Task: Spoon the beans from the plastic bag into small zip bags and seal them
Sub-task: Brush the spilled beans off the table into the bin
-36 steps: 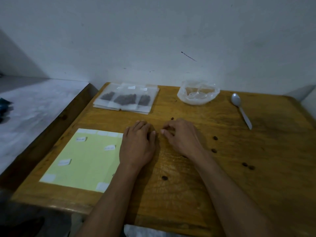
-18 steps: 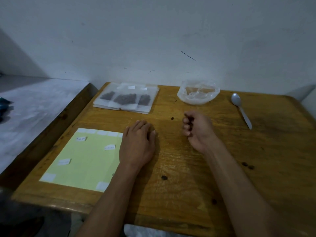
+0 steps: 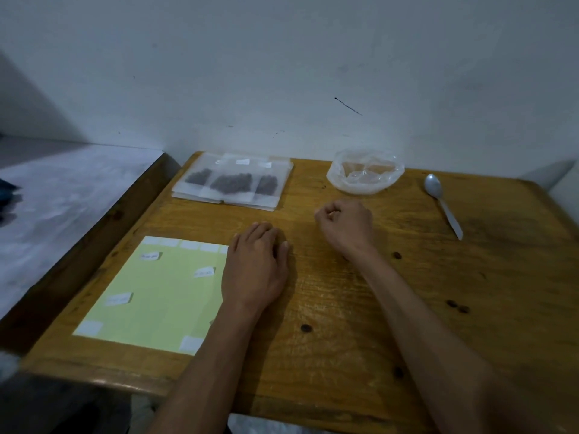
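a: edges? room?
b: wooden tabletop (image 3: 360, 308) runs to the wall; bare wood between the clear plastic bag (image 3: 365, 172) at the back and the metal spoon (image 3: 442, 203) to its right.
a: hands?
b: left hand (image 3: 255, 266) flat, fingers straight, its edge on the pale green sheet (image 3: 150, 296). right hand (image 3: 346, 225) curled in a fist near the bag; can't tell if its grip holds anything.
a: beans?
b: filled small zip bags (image 3: 233, 181) back left, loose brown beans (image 3: 306, 328) scattered; front edge cut off.

Both forearms are bare to the frame edge; no sleeve shows on either. The left hand (image 3: 255, 267) and right hand (image 3: 346, 225) carry no glove, ring, watch or wristband on their visible surfaces.
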Demonstrator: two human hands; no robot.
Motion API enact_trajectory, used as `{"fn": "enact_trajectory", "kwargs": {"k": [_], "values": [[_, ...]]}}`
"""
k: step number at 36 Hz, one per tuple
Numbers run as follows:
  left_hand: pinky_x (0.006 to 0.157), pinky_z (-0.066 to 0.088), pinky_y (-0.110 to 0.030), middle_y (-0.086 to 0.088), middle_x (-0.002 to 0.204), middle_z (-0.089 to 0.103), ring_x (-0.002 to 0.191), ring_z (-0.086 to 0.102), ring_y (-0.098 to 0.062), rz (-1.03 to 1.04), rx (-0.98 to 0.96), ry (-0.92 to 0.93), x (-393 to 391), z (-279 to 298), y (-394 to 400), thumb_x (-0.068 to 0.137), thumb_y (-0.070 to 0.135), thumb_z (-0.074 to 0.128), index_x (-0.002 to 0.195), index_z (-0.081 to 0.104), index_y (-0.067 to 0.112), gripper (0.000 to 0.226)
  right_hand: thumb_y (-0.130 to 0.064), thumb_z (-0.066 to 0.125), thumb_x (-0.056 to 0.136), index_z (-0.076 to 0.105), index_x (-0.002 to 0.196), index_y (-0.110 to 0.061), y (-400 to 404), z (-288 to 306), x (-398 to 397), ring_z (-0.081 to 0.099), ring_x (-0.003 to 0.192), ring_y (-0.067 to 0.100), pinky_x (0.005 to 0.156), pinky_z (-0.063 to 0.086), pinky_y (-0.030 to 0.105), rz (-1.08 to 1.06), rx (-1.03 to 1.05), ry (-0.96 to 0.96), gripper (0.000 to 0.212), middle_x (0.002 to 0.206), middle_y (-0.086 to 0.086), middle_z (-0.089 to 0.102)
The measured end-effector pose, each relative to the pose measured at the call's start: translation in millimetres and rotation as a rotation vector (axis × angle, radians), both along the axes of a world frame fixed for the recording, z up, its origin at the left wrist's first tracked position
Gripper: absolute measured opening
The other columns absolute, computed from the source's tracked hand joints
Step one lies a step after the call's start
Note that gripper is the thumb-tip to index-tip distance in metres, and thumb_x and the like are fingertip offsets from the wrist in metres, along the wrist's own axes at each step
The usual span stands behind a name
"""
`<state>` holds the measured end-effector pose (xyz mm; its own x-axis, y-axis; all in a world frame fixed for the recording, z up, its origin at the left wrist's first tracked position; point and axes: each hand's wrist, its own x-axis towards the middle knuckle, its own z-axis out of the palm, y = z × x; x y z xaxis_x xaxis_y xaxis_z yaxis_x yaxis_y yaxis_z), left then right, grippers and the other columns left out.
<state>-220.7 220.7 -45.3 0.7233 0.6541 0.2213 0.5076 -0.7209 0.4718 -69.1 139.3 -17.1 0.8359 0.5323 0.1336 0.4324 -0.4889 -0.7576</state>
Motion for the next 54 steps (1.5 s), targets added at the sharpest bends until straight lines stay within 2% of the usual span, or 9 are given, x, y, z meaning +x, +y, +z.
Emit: {"fn": "enact_trajectory", "kwargs": {"k": [8, 16, 20, 24, 32, 37, 41, 47, 54], "values": [[0.12, 0.022, -0.04, -0.001, 0.145, 0.053, 0.144, 0.035, -0.018, -0.002, -0.003, -0.018, -2, 1, 0, 0.101, 0.035, 0.048, 0.129, 0.061, 0.017, 0.036, -0.03, 0.074, 0.089, 0.08, 0.086, -0.019, 8, -2, 3, 0.068, 0.097, 0.016, 0.094, 0.052, 0.034, -0.02, -0.118, -0.037, 0.013, 0.091, -0.003, 0.077], [0.121, 0.022, -0.041, -0.002, 0.148, 0.05, 0.145, 0.033, -0.018, -0.019, 0.008, 0.0, -3, -1, 1, 0.102, 0.037, 0.043, 0.132, 0.059, 0.017, 0.039, -0.027, 0.073, 0.089, 0.072, 0.078, -0.017, 4, 4, -5, 0.062, 0.077, 0.009, 0.071, 0.044, 0.024, -0.046, -0.12, -0.023, 0.015, 0.082, -0.002, 0.071], [0.121, 0.021, -0.042, -0.001, 0.15, 0.048, 0.146, 0.031, -0.018, -0.026, 0.01, 0.016, -3, -2, 3, 0.102, 0.038, 0.042, 0.134, 0.057, 0.018, 0.041, -0.02, 0.07, 0.088, 0.062, 0.075, -0.013, -9, 16, -9, 0.048, 0.057, 0.012, 0.048, 0.043, 0.024, -0.126, 0.165, 0.442, 0.017, 0.063, -0.003, 0.053], [0.119, 0.021, -0.041, -0.002, 0.148, 0.05, 0.145, 0.033, -0.018, -0.023, 0.031, 0.019, -2, -3, 3, 0.102, 0.037, 0.043, 0.131, 0.06, 0.018, 0.039, -0.016, 0.049, 0.089, 0.047, 0.067, -0.018, -38, 27, -12, 0.022, 0.04, 0.006, 0.031, 0.012, 0.019, -0.114, 0.801, 1.184, 0.022, 0.051, -0.007, 0.031], [0.118, 0.028, -0.047, -0.004, 0.143, 0.056, 0.141, 0.04, -0.022, -0.024, 0.037, 0.006, 0, -6, 4, 0.1, 0.036, 0.047, 0.129, 0.062, 0.016, 0.037, -0.019, 0.038, 0.092, 0.044, 0.06, -0.014, -74, 25, -28, 0.032, 0.041, 0.01, 0.031, 0.027, 0.017, -0.16, 1.195, 1.485, 0.033, 0.055, -0.002, 0.038], [0.115, 0.031, -0.049, -0.006, 0.137, 0.06, 0.136, 0.045, -0.025, -0.03, 0.047, 0.001, 0, -2, 2, 0.1, 0.032, 0.05, 0.123, 0.065, 0.014, 0.033, -0.018, 0.037, 0.094, 0.045, 0.06, -0.015, -83, 22, -42, 0.038, 0.043, 0.013, 0.04, 0.047, 0.022, -0.276, 1.09, 1.433, 0.035, 0.053, 0.002, 0.042], [0.116, 0.03, -0.05, -0.007, 0.141, 0.057, 0.138, 0.043, -0.026, -0.026, 0.038, 0.009, 0, -1, 1, 0.1, 0.033, 0.05, 0.129, 0.063, 0.012, 0.037, -0.019, 0.036, 0.093, 0.045, 0.061, -0.017, -87, 17, -49, 0.034, 0.044, 0.013, 0.038, 0.037, 0.021, -0.218, 0.897, 1.327, 0.033, 0.053, 0.0, 0.039], [0.11, 0.039, -0.048, -0.009, 0.132, 0.063, 0.127, 0.052, -0.028, -0.023, 0.06, -0.019, -2, 3, -3, 0.098, 0.029, 0.054, 0.123, 0.066, 0.009, 0.034, -0.028, 0.055, 0.1, 0.073, 0.08, -0.016, -89, 14, -71, 0.042, 0.05, 0.005, 0.05, 0.032, 0.025, 0.118, 0.118, 0.593, 0.029, 0.048, -0.017, 0.046], [0.109, 0.04, -0.044, -0.01, 0.132, 0.063, 0.125, 0.054, -0.028, -0.012, 0.055, -0.014, -3, 6, -6, 0.098, 0.03, 0.054, 0.124, 0.065, 0.008, 0.036, -0.042, 0.064, 0.094, 0.075, 0.079, -0.016, -98, 27, -95, 0.053, 0.061, 0.005, 0.058, 0.042, 0.024, 0.321, -0.162, 0.181, 0.032, 0.064, -0.009, 0.06]]}}
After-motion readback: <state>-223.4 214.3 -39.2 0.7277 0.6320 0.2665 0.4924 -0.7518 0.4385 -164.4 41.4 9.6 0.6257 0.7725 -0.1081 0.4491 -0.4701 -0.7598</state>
